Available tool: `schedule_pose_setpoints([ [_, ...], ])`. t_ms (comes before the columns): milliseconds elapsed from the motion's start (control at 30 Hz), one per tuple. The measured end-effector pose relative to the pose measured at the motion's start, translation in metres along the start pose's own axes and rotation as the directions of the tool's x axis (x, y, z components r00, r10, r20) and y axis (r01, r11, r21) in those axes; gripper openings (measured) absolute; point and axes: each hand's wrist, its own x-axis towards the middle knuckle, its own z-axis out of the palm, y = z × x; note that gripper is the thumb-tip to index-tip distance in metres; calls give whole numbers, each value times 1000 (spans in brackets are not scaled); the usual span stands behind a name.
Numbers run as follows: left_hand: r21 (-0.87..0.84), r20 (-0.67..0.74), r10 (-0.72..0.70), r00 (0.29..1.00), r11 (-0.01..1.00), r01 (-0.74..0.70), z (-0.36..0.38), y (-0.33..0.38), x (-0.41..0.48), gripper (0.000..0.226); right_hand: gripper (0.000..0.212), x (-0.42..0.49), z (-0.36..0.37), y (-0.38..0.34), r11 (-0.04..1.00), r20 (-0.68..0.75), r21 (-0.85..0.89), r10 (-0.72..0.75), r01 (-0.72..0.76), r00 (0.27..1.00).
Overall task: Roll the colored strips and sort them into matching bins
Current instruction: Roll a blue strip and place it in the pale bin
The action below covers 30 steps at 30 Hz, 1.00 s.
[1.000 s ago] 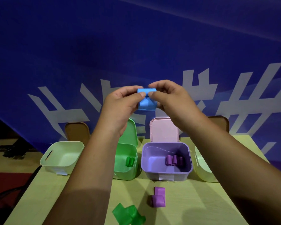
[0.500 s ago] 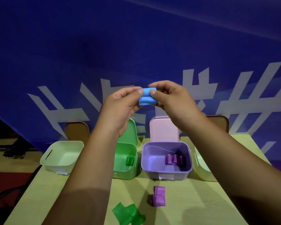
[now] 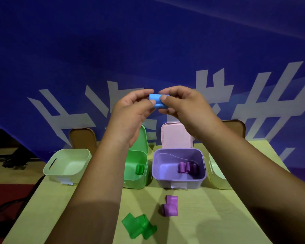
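Both hands are raised high above the bins with a rolled blue strip [image 3: 158,101] between them. My left hand [image 3: 130,111] pinches its left end and my right hand [image 3: 181,106] pinches its right end. On the table lie a loose purple strip [image 3: 170,206] and a loose green strip [image 3: 139,226]. The green bin [image 3: 144,180] holds a green roll [image 3: 140,169]. The purple bin [image 3: 180,181] holds several purple rolls [image 3: 187,167].
A pale bin [image 3: 67,166] stands at the left and another pale bin [image 3: 217,175] at the right, half hidden by my right arm. Lids stand open behind the bins. A blue banner rises behind the yellow-green table [image 3: 201,217].
The hanging tail of the blue strip has been wound in, so the strip is now a compact roll. Both hands stay at about the same height.
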Motion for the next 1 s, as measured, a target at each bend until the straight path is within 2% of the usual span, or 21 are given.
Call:
schedule_pose_setpoints([
  [200, -57, -17, -66, 998, 996, 65, 1, -4, -5, 19, 20, -7, -4, 5, 1000, -9, -9, -28, 28, 1000],
  [400, -54, -36, -27, 999, 998, 25, 3, -9, -5, 27, 36, -13, -9, 8, 970, 13, -236, -58, 59, 998],
  [633, -35, 11, -25, 1000, 999, 26, 4, -13, -8, 37, 49, -16, -5, 7, 921, 62, -372, -102, 117, 993],
  [733, 3, 68, -61, 996, 998, 61, 1, -16, -6, 34, 53, -16, -4, 10, 898, 61, -418, -125, 139, 990],
  [800, 28, 59, -64, 996, 998, 62, 0, -16, -6, 31, 54, -15, -4, 13, 884, 58, -442, -142, 153, 988],
  [1000, 129, 44, 17, 999, 991, -23, -4, -11, -11, 31, 50, -8, 2, 22, 873, 14, -463, -166, 154, 986],
])
